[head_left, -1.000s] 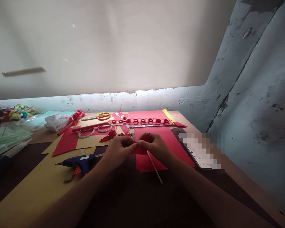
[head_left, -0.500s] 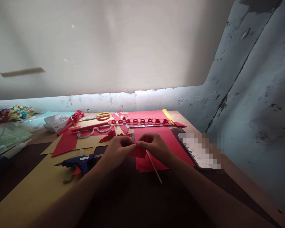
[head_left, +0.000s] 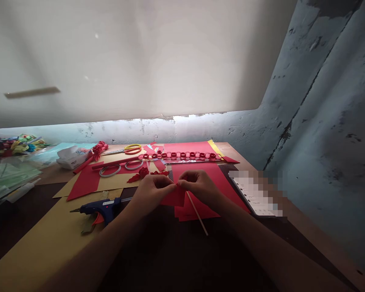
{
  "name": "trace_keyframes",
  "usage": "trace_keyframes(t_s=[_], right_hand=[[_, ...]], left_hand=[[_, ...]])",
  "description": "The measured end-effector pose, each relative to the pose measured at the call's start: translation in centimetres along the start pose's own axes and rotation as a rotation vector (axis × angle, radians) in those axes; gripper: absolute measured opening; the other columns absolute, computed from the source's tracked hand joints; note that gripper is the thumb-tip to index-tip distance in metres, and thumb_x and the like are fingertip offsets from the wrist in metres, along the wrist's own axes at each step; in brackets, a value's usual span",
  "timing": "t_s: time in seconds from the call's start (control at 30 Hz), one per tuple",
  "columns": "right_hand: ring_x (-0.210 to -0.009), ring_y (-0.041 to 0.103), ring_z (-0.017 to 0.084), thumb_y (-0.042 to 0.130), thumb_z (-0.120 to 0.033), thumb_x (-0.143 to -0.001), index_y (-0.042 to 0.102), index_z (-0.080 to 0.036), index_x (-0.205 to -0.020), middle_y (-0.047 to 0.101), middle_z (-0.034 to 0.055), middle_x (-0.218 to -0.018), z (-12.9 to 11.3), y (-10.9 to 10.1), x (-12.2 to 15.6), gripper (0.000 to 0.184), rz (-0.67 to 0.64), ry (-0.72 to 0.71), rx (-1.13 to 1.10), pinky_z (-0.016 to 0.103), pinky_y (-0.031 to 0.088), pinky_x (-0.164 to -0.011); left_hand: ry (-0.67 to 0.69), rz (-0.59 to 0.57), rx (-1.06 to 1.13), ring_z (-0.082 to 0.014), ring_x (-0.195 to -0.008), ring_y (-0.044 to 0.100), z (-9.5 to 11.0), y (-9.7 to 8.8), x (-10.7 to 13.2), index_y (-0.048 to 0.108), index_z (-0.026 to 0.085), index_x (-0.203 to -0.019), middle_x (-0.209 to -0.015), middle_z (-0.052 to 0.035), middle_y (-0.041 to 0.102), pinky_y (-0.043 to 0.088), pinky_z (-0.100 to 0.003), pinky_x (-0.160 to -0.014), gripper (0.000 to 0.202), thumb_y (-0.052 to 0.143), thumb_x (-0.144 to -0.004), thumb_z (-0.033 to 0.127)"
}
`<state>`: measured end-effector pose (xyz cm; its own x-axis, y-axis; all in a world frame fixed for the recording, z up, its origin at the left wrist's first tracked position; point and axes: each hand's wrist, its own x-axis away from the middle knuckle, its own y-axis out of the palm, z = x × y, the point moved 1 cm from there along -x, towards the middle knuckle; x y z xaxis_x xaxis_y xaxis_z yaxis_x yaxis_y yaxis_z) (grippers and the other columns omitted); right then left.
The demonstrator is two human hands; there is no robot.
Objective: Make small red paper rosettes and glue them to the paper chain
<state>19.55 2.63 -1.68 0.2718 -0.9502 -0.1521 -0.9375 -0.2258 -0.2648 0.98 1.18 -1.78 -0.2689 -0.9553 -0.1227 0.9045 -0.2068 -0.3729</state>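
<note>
Between my two hands hangs a small piece of red paper [head_left: 175, 198], pinched along its upper edge. My left hand [head_left: 152, 194] grips it with thumb and forefinger, the other fingers curled. Close beside it, my right hand [head_left: 198, 185] pinches the same paper, the fingertips of both hands nearly meeting. A thin wooden stick [head_left: 198, 215] slants below my right hand, its upper end near the palm; whether the hand touches it I cannot tell. Under and behind the hands lie larger red paper sheets [head_left: 222, 190].
Left of my hands lies a blue glue gun [head_left: 101, 209] on yellow paper [head_left: 45, 239]. Behind are scissors [head_left: 130, 149], tape rings [head_left: 110, 171], a red paper chain [head_left: 182, 155] and red paper flowers [head_left: 143, 172]. A tablet-like device [head_left: 249, 198], partly blurred, lies right. A white panel [head_left: 140, 61] overhangs the table.
The red paper piece has turned and shows more of its face, lower and to the left. Both hands stay almost in place, still pinching it.
</note>
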Motion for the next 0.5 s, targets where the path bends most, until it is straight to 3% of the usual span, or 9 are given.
trace_keyframes(t_s=[0.13, 0.5], right_hand=[[-0.068, 0.054, 0.015, 0.065, -0.027, -0.077, 0.072, -0.017, -0.073, 0.064, 0.0001, -0.071, 0.38, 0.17, -0.1, 0.012, -0.038, -0.041, 0.01, 0.027, 0.04, -0.062], [-0.071, 0.058, 0.016, 0.069, -0.03, -0.074, 0.075, -0.017, -0.075, 0.069, 0.0018, -0.074, -0.36, -0.74, 0.06, 0.014, -0.01, 0.045, 0.049, 0.028, 0.042, -0.065]], left_hand=[[0.022, 0.001, -0.016, -0.0179, -0.07, 0.061, -0.11, -0.05, -0.02, 0.077, 0.016, -0.079, -0.076, -0.0049, 0.071, 0.041, -0.026, -0.06, 0.031, 0.068, -0.082, 0.046], [-0.026, 0.052, -0.016, -0.016, -0.063, 0.058, 0.44, -0.11, 0.23, 0.078, 0.015, -0.075, -0.067, -0.0029, 0.068, 0.037, -0.025, -0.056, 0.023, 0.069, -0.079, 0.035]])
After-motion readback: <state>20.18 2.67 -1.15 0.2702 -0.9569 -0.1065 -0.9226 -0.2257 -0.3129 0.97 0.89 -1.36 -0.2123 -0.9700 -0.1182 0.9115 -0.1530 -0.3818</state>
